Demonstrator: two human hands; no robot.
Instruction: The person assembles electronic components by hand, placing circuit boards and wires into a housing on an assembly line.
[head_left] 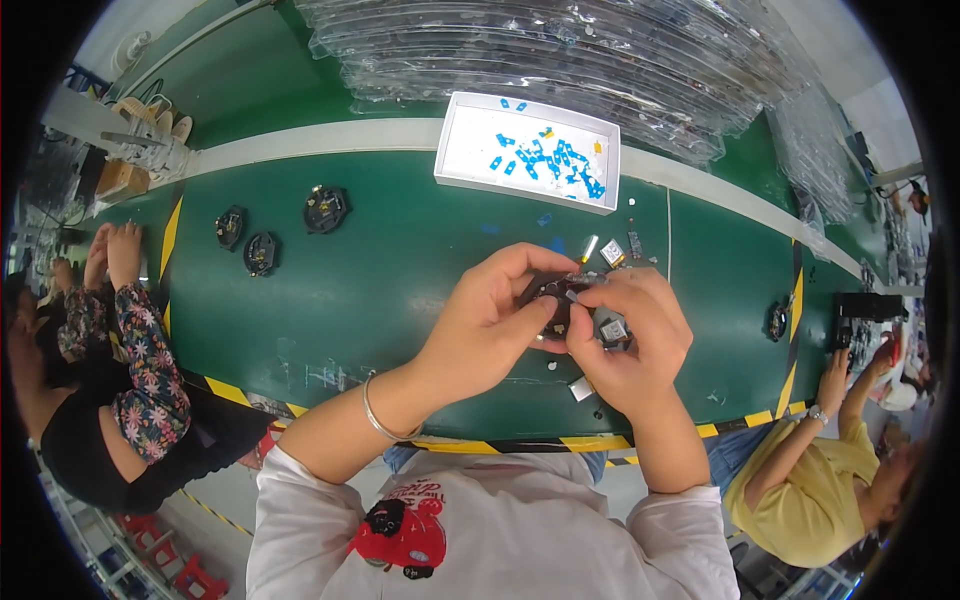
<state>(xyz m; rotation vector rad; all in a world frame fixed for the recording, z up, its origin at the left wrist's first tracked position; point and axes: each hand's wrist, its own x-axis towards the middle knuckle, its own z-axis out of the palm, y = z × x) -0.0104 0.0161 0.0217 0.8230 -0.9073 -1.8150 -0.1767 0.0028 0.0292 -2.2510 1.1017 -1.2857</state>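
Note:
Above the green table, my left hand (492,318) grips a round black watch-like housing (558,312), its thumb lying across the near side. My right hand (637,330) is closed at the housing's right side, thumb and forefinger pinching a small grey piece (573,296) against it. Whether that piece is fixed to the housing I cannot tell. Just beyond my right hand lie small silvery battery cells (612,252) and a thin dark circuit strip (634,243). Another silvery cell (581,389) rests below my hands, near the table's front edge.
A white box (527,190) with many small blue pieces stands at the back. Three black round housings (325,209) lie to the left, one more (778,319) to the far right. Clear plastic trays (560,50) are stacked behind. Co-workers sit on both sides.

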